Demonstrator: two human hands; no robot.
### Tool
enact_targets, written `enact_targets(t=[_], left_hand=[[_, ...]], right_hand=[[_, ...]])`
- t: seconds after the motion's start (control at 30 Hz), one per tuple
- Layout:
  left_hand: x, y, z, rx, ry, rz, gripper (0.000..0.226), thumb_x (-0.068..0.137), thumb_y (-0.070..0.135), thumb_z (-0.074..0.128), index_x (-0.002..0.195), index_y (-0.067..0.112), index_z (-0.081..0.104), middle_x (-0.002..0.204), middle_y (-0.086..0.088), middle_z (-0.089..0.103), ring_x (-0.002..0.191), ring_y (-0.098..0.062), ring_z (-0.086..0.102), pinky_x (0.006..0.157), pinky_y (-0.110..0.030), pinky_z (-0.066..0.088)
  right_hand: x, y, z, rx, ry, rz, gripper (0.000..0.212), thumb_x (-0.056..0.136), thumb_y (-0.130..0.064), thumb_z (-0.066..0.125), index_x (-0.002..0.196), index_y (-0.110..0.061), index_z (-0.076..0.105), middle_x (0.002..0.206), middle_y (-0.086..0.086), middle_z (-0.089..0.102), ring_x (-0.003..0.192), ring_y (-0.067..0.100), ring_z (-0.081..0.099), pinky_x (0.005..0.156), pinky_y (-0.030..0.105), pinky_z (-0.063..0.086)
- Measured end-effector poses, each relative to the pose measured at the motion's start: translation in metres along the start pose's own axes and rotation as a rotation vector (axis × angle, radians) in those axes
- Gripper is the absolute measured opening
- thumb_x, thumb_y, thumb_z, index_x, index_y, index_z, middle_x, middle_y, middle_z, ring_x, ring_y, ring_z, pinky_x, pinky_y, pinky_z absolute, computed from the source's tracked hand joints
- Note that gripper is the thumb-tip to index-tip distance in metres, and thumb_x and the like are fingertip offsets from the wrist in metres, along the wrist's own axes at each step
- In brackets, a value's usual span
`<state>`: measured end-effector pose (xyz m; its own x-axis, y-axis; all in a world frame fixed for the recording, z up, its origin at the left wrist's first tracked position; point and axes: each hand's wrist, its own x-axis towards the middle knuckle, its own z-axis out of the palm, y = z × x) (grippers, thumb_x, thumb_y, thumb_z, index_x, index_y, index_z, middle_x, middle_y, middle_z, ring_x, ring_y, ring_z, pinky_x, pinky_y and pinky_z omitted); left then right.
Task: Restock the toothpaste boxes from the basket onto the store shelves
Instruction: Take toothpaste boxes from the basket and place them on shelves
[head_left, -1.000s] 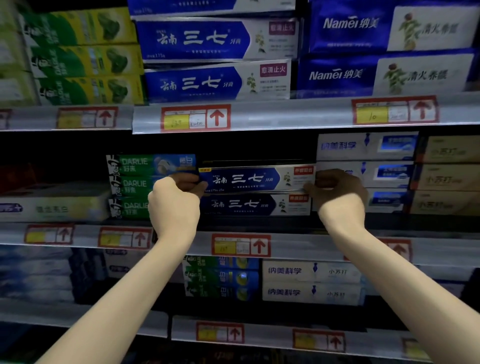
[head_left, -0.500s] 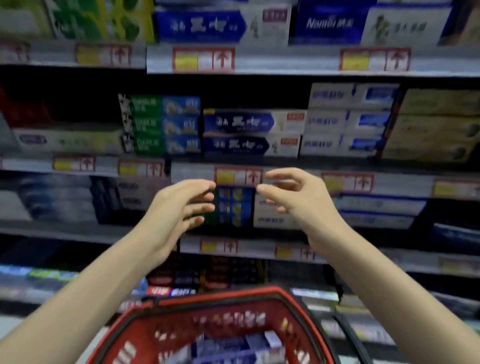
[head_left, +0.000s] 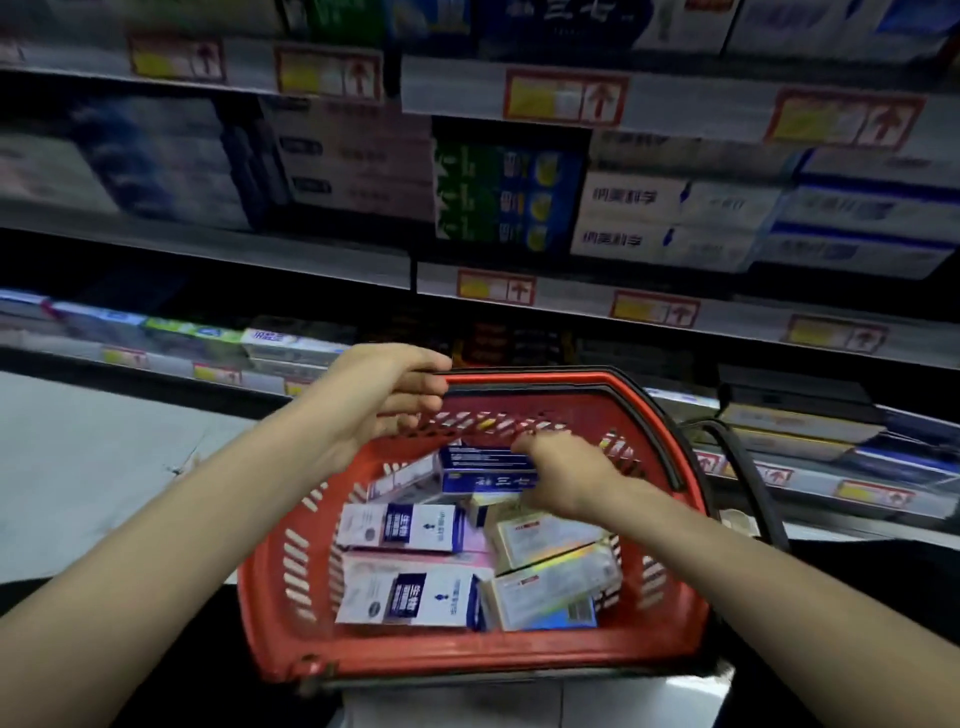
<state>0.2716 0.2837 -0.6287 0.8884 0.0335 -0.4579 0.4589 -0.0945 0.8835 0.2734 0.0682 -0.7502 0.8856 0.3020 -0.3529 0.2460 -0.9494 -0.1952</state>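
A red plastic basket (head_left: 467, 660) sits low in front of me, holding several toothpaste boxes. A blue box (head_left: 483, 470) lies near its far side. White-and-blue boxes (head_left: 405, 525) fill the left, and pale cream boxes (head_left: 550, 571) fill the right. My right hand (head_left: 566, 478) reaches down into the basket, its fingers curled over the right end of the blue box. My left hand (head_left: 384, 400) hovers above the basket's far left rim, fingers loosely bent and holding nothing.
Store shelves (head_left: 571, 296) with red-and-yellow price tags rise behind the basket, stacked with toothpaste boxes (head_left: 509, 197). A black basket handle (head_left: 753, 467) hangs down on the right. Grey floor (head_left: 78, 467) shows at the left.
Both hands let go of the blue box now stacked on the shelf and came down. My view tilted down to the basket. My right hand went into the basket onto a blue box.
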Motion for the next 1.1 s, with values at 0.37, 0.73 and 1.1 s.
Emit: enact_targets(t=[0.37,0.73,1.1], left_hand=[[0.026,-0.042,-0.015,0.079,0.094,-0.075,0.014,0.098,0.014,0.065,0.097,0.01,0.078,0.076,-0.003,0.075,0.07,-0.017,0.066,0.058,-0.025,0.046],[0.022,-0.045,-0.022,0.066,0.088,-0.05,0.015,0.098,0.014,0.065,0.097,0.012,0.08,0.08,-0.005,0.076,0.074,-0.019,0.068,0.063,-0.028,0.049],[0.026,-0.039,-0.014,0.089,0.192,-0.025,0.02,0.099,0.025,0.061,0.095,0.018,0.079,0.089,-0.001,0.076,0.08,-0.015,0.064,0.066,-0.029,0.043]], right_hand=[[0.05,-0.025,0.048,-0.144,-0.005,-0.125,0.083,0.089,-0.054,0.069,0.153,-0.014,0.036,0.145,0.011,0.045,0.135,0.033,0.042,0.109,0.044,0.036],[0.059,-0.014,0.037,0.04,-0.055,-0.09,0.098,0.067,-0.06,0.087,0.15,-0.03,0.044,0.131,0.005,0.045,0.125,0.028,0.041,0.102,0.041,0.042],[-0.001,-0.016,-0.073,1.351,0.263,0.05,0.045,0.083,-0.052,0.081,0.114,-0.02,0.072,0.1,-0.001,0.079,0.089,0.022,0.075,0.083,0.036,0.057]])
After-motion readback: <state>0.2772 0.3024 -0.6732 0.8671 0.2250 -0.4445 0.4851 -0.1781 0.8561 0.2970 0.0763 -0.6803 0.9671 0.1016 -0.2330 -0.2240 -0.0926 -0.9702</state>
